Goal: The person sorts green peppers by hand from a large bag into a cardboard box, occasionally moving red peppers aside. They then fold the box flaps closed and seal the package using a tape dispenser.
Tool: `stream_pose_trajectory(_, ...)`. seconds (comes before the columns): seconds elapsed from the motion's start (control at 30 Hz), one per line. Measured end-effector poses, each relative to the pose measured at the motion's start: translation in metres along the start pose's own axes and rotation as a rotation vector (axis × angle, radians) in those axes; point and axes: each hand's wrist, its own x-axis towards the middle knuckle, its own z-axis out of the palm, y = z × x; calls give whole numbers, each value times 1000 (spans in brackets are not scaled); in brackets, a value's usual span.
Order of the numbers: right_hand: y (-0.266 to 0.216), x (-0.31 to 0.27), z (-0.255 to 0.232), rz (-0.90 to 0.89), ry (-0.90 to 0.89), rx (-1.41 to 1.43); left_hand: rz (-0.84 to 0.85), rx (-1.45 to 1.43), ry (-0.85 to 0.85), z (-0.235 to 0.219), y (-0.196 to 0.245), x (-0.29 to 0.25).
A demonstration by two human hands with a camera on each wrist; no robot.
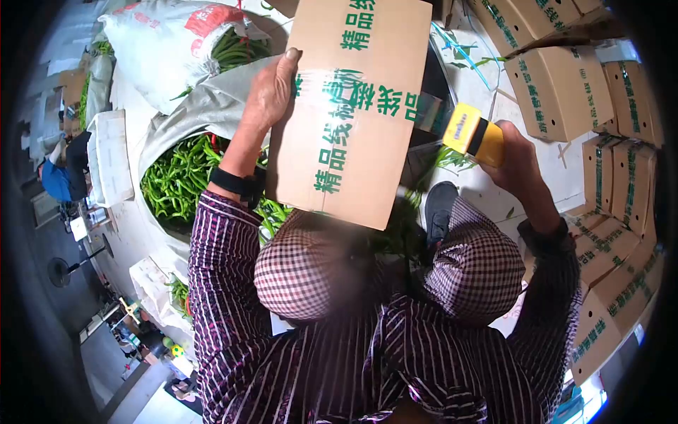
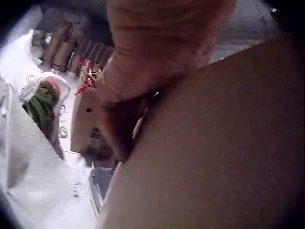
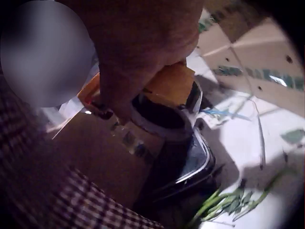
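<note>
A cardboard box (image 1: 353, 141) with green lettering is held tilted above the knees. The left hand (image 1: 265, 95) grips its left edge, thumb on the printed face; in the left wrist view the left hand (image 2: 152, 57) curls over the edge of the box (image 2: 224, 143). Beyond the box's right side, the right hand (image 1: 512, 159) holds a yellow tape dispenser (image 1: 462, 128). From the right wrist view, the right hand (image 3: 143, 52) is curled round the orange-yellow dispenser (image 3: 172, 85), whose tape roll is close to the box (image 3: 105, 157). A strip of clear tape lies across the box there.
An open sack of green peppers (image 1: 180, 177) stands at the left, with a white sack (image 1: 152, 53) behind it. Stacked cartons (image 1: 565, 92) line the right side. A dark-rimmed scale or tray (image 3: 190, 167) is beneath the box, and loose peppers (image 3: 221, 205) lie on the floor.
</note>
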Motion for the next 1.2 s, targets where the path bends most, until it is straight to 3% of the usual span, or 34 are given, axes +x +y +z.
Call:
stream_pose_trajectory(0.07, 37, -31, 34, -53, 236, -46, -17, 58, 16, -1, -13, 4)
stream_pose_trajectory(0.1, 57, -42, 45, -60, 245, -53, -19, 30, 29, -3, -9, 2)
stream_pose_trajectory(0.17, 73, -80, 60, 224, -23, -38, -33, 67, 13, -2, -13, 4)
stream_pose_trajectory(0.2, 66, -78, 59, 354, -98, -51, -85, 104, 3, -1, -10, 6)
stream_pose_trajectory(0.23, 55, -66, 56, 370, -97, -51, -12, 98, 73, 3, -11, 8)
stream_pose_trajectory(0.3, 36, -49, 49, 245, -72, -169, -75, -51, 20, 3, -23, 7)
stream_pose_trajectory(0.33, 41, -45, 59, 203, 30, -169, -53, -1, 47, 4, -14, 5)
stream_pose_trajectory(0.37, 45, -34, 66, 24, 130, -146, -52, -7, 48, 2, -9, 5)
stream_pose_trajectory(0.5, 14, 41, 86, 95, -190, -131, -90, -14, 53, 7, -11, 8)
stream_pose_trajectory(0.57, -1, 63, 117, -317, 137, -574, -62, 26, 65, 7, -7, 6)
stream_pose_trajectory(0.6, -15, 82, 119, -325, 144, -570, -70, 90, 61, 4, -10, 7)
stream_pose_trajectory(0.67, -34, 98, 102, -306, -223, -892, -99, 97, 26, 7, -13, 5)
stream_pose_trajectory(0.7, -28, 100, 93, -311, -212, -916, -148, 82, 35, 6, -11, 7)
stream_pose_trajectory(0.77, -3, 98, 89, -90, -314, -170, -52, -183, 11, 9, 3, 6)
stream_pose_trajectory(0.8, 11, 84, 97, 34, -191, -84, -23, -198, -32, 8, -6, 10)
stream_pose_trajectory(0.83, 68, 53, 100, -256, -94, 61, 3, -205, 15, 17, -19, 15)
stream_pose_trajectory(0.87, 59, 41, 52, -66, -297, -57, 3, -350, -66, 21, -1, 10)
stream_pose_trajectory(0.9, 27, 62, 5, 629, -655, -83, -2, -496, -151, 29, 29, 0)
stream_pose_trajectory(0.97, 67, 18, -30, 661, -222, 331, 170, -501, -263, 43, 79, -11)
stream_pose_trajectory(1.0, 68, 13, -61, 777, -175, 607, 303, -207, -98, 73, 86, -19)
stream_pose_trajectory(1.03, 55, 14, -92, 773, -30, 802, 426, 94, 69, 101, 93, -25)
stream_pose_trajectory(1.07, 42, 20, -113, 740, 60, 1159, 517, 154, 13, 118, 108, -29)
stream_pose_trajectory(1.1, 43, 23, -125, 667, 173, 1312, 613, 210, -47, 129, 120, -31)
stream_pose_trajectory(1.13, 31, 34, -134, 601, 196, 1317, 618, 200, -39, 140, 120, -30)
stream_pose_trajectory(1.2, 23, 63, -135, 477, 196, 1239, 840, 319, -173, 162, 110, -26)
